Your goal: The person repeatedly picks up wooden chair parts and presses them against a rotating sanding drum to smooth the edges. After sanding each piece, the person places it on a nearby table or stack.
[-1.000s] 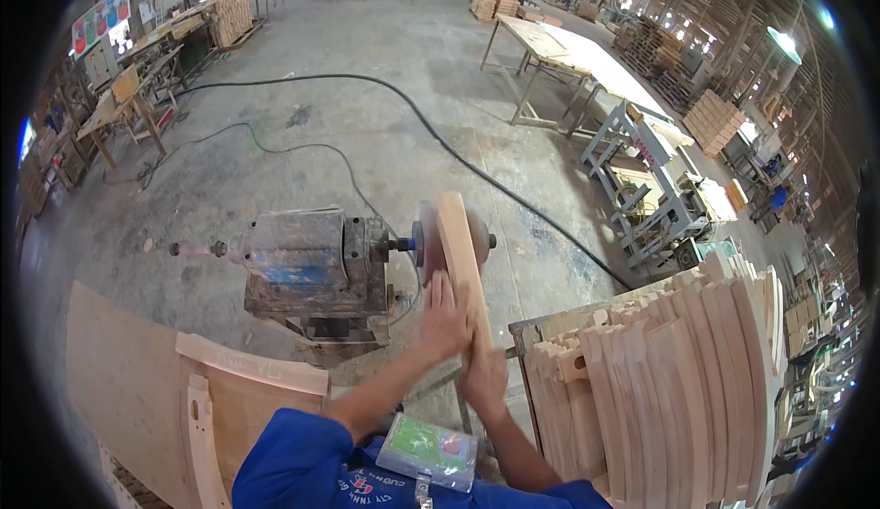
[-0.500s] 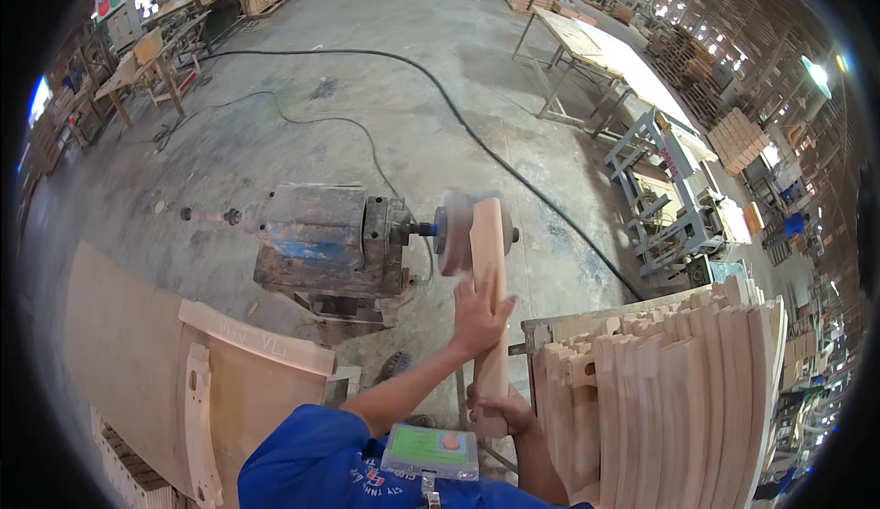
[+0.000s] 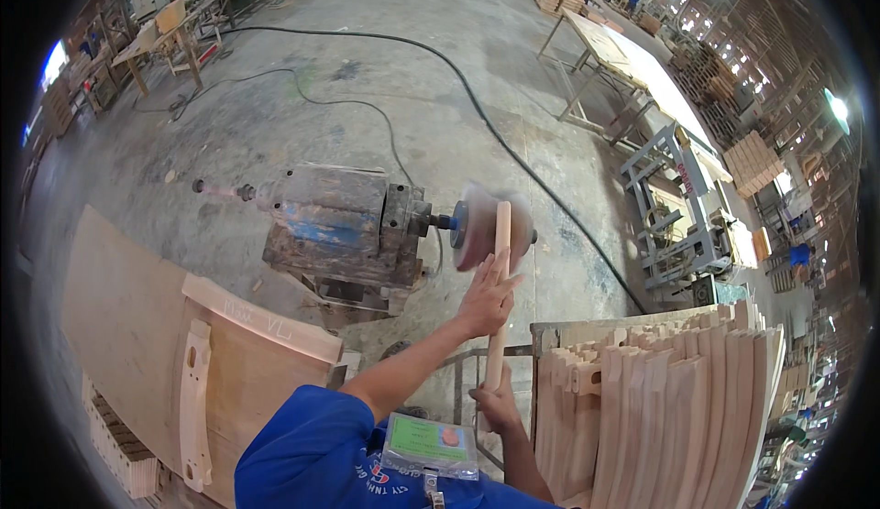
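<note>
A long pale wooden slat points away from me, turned narrow edge up. Its far end rests against or just beside a blurred, spinning sanding wheel on the shaft of a worn motor. Around the slat's middle lies my left hand, its fingers reaching forward along the wood. My right hand is closed round the near end, close to my body; part of its grip is hidden.
Many similar slats stand stacked on a rack at my right. At my left, a curved wooden panel carries a slotted rail. A thick black cable crosses the floor beyond the motor; a grey metal frame stands further right.
The slat has been rolled from showing its broad face to showing its narrow edge. Both hands have shifted along with it, and the whole view has turned slightly.
</note>
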The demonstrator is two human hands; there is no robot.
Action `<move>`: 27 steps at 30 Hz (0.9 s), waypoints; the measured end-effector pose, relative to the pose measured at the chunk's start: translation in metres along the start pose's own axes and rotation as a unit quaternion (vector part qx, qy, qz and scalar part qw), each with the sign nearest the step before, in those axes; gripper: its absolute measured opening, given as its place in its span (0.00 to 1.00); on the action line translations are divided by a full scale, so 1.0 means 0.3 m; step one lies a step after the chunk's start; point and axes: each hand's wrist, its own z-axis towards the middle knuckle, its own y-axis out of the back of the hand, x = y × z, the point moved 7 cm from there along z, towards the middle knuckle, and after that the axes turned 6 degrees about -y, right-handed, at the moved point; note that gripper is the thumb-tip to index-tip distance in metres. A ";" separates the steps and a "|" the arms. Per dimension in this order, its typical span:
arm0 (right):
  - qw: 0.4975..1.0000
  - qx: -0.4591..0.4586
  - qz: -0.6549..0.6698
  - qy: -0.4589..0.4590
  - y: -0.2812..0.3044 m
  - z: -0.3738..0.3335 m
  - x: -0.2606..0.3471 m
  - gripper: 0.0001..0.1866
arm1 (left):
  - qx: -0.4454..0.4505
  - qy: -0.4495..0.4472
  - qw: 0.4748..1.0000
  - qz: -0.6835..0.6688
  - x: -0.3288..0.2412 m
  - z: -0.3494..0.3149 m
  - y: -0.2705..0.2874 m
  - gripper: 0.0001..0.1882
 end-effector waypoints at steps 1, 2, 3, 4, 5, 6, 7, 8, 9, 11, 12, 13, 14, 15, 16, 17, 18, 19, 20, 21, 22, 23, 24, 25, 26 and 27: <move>0.997 0.048 0.044 -0.037 0.003 0.005 -0.026 0.40 | -0.006 -0.002 1.000 -0.006 -0.006 0.002 0.000 0.23; 0.988 0.097 0.087 -0.078 0.013 -0.004 -0.039 0.42 | -0.012 -0.001 1.000 -0.012 -0.006 -0.008 -0.001 0.24; 0.974 0.146 0.130 -0.119 0.006 -0.018 -0.054 0.43 | -0.008 0.007 1.000 -0.019 0.003 -0.010 -0.005 0.24; 0.983 0.119 0.107 -0.094 0.009 -0.017 -0.056 0.42 | -0.003 0.015 1.000 -0.026 0.015 -0.008 -0.008 0.24; 0.990 0.090 0.083 -0.064 0.008 -0.006 -0.041 0.41 | -0.001 0.016 0.999 -0.033 0.023 0.009 -0.012 0.25; 0.996 0.061 0.060 -0.033 0.012 0.000 -0.024 0.39 | -0.008 0.006 1.000 -0.014 0.018 0.016 -0.012 0.26; 0.997 0.048 0.059 -0.029 0.016 0.005 -0.017 0.38 | -0.015 -0.005 1.000 0.006 0.009 0.018 -0.013 0.28; 0.997 0.038 0.059 -0.034 0.014 -0.010 -0.020 0.37 | -0.017 -0.008 1.000 0.024 0.003 -0.005 -0.019 0.30; 0.997 0.028 0.058 -0.038 0.014 -0.028 -0.022 0.36 | -0.023 0.027 0.999 -0.013 0.020 -0.022 -0.021 0.32; 0.970 0.161 0.142 -0.111 -0.002 -0.043 -0.056 0.39 | -0.040 0.083 0.992 -0.085 0.050 -0.015 -0.013 0.37; 0.946 0.226 0.182 -0.147 -0.011 -0.059 -0.071 0.40 | -0.102 0.100 0.985 -0.094 0.046 -0.015 0.020 0.39; 0.929 0.260 0.225 -0.139 -0.012 -0.071 -0.070 0.40 | -0.164 0.118 0.974 -0.103 0.038 -0.020 0.050 0.41; 0.907 0.293 0.268 -0.138 -0.018 -0.100 -0.077 0.40 | -0.224 0.143 0.958 -0.111 0.026 -0.054 0.077 0.43; 0.885 0.325 0.310 -0.124 -0.023 -0.103 -0.047 0.40 | -0.190 0.227 0.919 -0.259 0.045 -0.065 0.045 0.43; 0.883 0.337 0.314 -0.090 -0.022 -0.107 -0.020 0.40 | -0.149 0.304 0.852 -0.399 0.042 -0.101 0.007 0.44; 0.877 0.357 0.316 -0.064 -0.054 -0.140 0.034 0.40 | -0.109 0.378 0.759 -0.519 0.032 -0.149 -0.018 0.44; 0.871 0.372 0.320 -0.038 -0.070 -0.166 0.075 0.40 | -0.091 0.352 0.796 -0.484 0.010 -0.144 0.013 0.43; 0.905 0.352 0.239 0.009 -0.052 -0.143 0.084 0.39 | -0.073 0.324 0.830 -0.447 -0.007 -0.129 0.044 0.42; 0.931 0.324 0.159 0.059 -0.009 -0.114 0.091 0.39 | -0.049 0.294 0.862 -0.409 -0.040 -0.108 0.080 0.41; 0.950 0.283 0.081 0.104 0.057 -0.099 0.097 0.39 | 0.018 0.244 0.903 -0.353 -0.104 -0.067 0.125 0.40; 0.949 0.220 0.218 0.067 0.182 -0.071 0.125 0.38 | 0.083 0.187 0.934 -0.294 -0.183 -0.010 0.203 0.39; 0.925 0.155 0.346 0.030 0.321 -0.053 0.170 0.38 | 0.143 0.127 0.954 -0.231 -0.255 0.028 0.266 0.37; 0.900 0.197 0.375 0.103 0.442 -0.083 0.257 0.40 | 0.212 0.039 0.970 -0.110 -0.317 0.042 0.278 0.32; 0.868 0.245 0.398 0.169 0.523 -0.129 0.334 0.44 | 0.251 -0.053 0.966 -0.037 -0.371 0.034 0.285 0.28; 0.884 0.278 0.356 0.123 0.509 -0.154 0.387 0.46 | 0.281 -0.135 0.949 0.041 -0.400 0.014 0.291 0.24; 0.895 0.309 0.313 0.078 0.496 -0.193 0.438 0.48 | 0.311 -0.214 0.918 0.117 -0.416 -0.014 0.288 0.20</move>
